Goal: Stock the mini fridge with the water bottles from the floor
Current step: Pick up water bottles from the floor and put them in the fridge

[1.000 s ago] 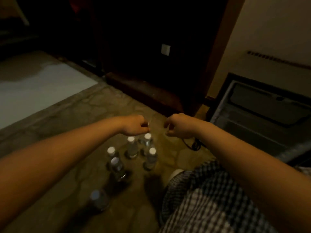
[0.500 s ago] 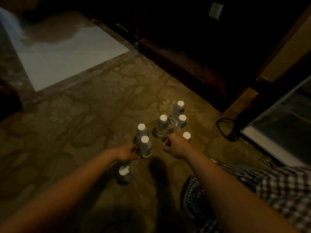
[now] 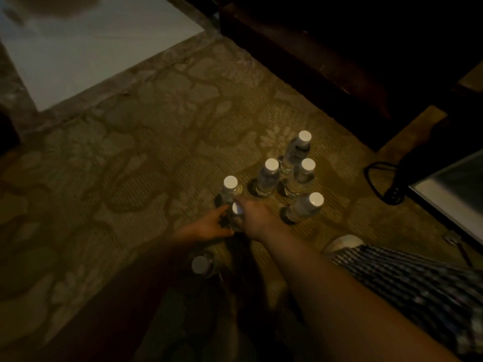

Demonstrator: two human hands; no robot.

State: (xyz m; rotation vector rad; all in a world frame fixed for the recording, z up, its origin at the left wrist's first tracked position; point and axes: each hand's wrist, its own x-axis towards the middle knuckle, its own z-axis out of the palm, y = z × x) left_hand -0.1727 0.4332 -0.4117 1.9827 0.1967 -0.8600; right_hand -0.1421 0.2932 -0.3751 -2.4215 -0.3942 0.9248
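- The held bottle (image 3: 237, 209) stands upright on the carpet (image 3: 130, 178) at the near edge of the group. Its white cap shows between the two hands, and it looks chosen as the easiest to reach.
- The left hand (image 3: 209, 227) curls its fingers against that bottle's left side, gripping low on the body, probably so it lifts without tipping.
- The right hand (image 3: 257, 214) comes in from the other side and covers much of the bottle. The dim, soft picture does not show whether its fingers close on the bottle or only lie against it.
- Five other bottles (image 3: 266, 178) stand upright in a loose cluster just beyond and to the right, close enough together to be taken one after another.
- A lone bottle (image 3: 200, 265) stands apart, nearer the person, beside the left forearm.
- The mini fridge (image 3: 452, 189) shows only as a pale edge at the right, well apart from the bottles, so each one needs carrying across.
- A black cable (image 3: 376, 178) lies coiled on the carpet between the cluster and the fridge, and could snag a hand.
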